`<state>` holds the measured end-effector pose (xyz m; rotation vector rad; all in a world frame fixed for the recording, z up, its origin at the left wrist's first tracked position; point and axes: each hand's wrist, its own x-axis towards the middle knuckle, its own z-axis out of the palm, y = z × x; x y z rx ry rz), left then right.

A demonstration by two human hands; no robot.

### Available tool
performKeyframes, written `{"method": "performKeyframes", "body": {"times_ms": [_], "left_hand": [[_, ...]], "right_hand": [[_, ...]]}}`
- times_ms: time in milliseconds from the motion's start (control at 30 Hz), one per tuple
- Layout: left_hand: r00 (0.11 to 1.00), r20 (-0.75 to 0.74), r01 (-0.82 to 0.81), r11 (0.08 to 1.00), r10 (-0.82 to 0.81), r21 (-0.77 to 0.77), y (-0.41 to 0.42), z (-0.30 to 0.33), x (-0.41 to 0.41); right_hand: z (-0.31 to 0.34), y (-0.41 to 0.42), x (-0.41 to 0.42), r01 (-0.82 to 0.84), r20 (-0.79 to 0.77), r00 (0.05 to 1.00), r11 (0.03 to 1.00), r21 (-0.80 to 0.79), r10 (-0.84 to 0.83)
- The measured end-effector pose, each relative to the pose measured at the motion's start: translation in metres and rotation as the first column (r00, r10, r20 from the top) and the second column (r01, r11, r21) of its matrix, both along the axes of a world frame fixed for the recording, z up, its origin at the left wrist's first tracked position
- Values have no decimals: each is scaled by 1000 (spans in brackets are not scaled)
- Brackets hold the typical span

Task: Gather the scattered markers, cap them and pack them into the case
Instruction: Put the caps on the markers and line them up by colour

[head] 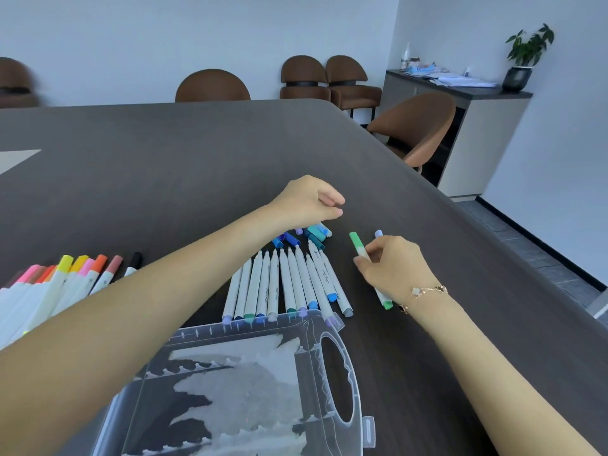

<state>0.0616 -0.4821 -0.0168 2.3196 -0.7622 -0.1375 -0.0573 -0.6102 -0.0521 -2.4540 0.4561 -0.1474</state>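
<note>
Your right hand (396, 268) pinches a green marker (358, 246) near the desk's (197, 153) right edge, while your left hand (307, 202) hovers curled, holding nothing.

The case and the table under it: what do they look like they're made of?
The case looks like clear, glossy moulded plastic: the dark table shows through its walls, and the handle cutout and ribs look moulded. The table looks like dark wood-grain laminate or veneer with a matte finish: fine straight grain and only soft reflections. Which of the two, I can't tell.
</note>
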Motion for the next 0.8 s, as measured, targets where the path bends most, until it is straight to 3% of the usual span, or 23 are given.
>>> {"method": "performKeyframes", "body": {"times_ms": [200, 333, 467, 633, 700, 800], "left_hand": [[993, 114, -22, 980, -1, 199, 30, 4, 13], [990, 139, -21, 965, -16, 263, 36, -9, 15], [986, 166, -65, 946, 12, 318, 37, -17, 20], [944, 275, -264, 916, 182, 300, 46, -13, 30], [931, 245, -350, 860, 272, 373, 53, -10, 33], [920, 45, -362, 804, 388, 471, 60, -12, 34]], "right_hand": [[-5, 11, 0, 3, -3, 1000, 989, -149, -3], [-6, 24, -4, -31, 98, 994, 982, -188, 50], [-6, 32, -7, -111, 71, 989, 968, -224, 129], [-5, 31, -11, -102, 24, 993, 929, -356, 118], [-5, 30, -11, -95, 10, 994, 914, -395, 108], [-7, 32, -9, -90, -2, 995, 893, -441, 99]]}}
